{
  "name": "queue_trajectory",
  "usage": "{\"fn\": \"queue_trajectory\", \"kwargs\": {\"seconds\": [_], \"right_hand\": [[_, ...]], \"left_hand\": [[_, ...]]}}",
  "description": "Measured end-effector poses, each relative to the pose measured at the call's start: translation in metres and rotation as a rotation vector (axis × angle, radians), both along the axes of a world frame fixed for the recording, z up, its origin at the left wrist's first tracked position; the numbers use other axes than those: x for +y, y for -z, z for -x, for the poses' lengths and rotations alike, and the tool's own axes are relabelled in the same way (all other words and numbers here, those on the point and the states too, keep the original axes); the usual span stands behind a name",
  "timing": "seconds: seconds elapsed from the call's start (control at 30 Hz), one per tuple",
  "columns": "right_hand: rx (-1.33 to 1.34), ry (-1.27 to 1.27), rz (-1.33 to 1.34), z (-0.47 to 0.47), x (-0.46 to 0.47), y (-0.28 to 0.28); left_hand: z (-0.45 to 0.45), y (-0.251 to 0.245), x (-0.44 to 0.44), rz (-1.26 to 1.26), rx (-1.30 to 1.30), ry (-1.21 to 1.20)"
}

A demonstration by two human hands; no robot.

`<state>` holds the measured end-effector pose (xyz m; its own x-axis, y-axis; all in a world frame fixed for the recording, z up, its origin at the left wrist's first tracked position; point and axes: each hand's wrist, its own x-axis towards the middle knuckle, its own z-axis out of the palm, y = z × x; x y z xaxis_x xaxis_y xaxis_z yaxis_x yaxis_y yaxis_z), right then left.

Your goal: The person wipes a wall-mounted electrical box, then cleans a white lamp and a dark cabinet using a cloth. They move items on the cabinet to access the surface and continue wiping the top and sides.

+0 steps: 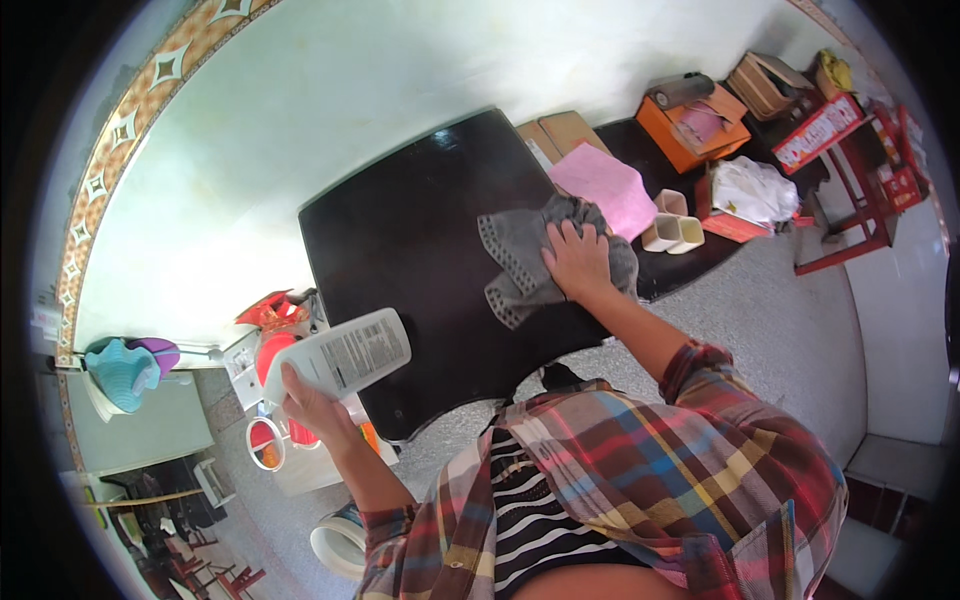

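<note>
My left hand is wrapped round the lower part of a white plastic bottle bearing a printed label. The bottle is tilted over the left edge of the black table. On the table's right side lies a bunched grey garment, its edges trimmed with rows of dark holes or studs. Palm down, my right hand rests on this garment with the fingers a little apart. Part of the garment is hidden under the hand and forearm.
A pink cloth, cardboard box and joined square cups stand right of the garment. Farther right are an orange box and a red wooden stool. Left of the table sit a white basket and bucket.
</note>
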<state>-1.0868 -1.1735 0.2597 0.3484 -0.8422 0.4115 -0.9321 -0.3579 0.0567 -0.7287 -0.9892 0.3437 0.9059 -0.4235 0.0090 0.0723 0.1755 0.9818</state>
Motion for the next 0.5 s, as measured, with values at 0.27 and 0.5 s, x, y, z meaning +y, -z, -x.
{"fn": "queue_trajectory", "kwargs": {"seconds": [0.27, 0.5], "right_hand": [[-0.071, -0.058, -0.506, 0.048, 0.169, -0.012], [-0.708, -0.081, -0.895, 0.036, 0.107, -0.085]], "left_hand": [[-0.007, 0.003, 0.015, 0.110, 0.023, 0.050], [-0.039, 0.015, 0.069, 0.095, -0.074, -0.057]]}}
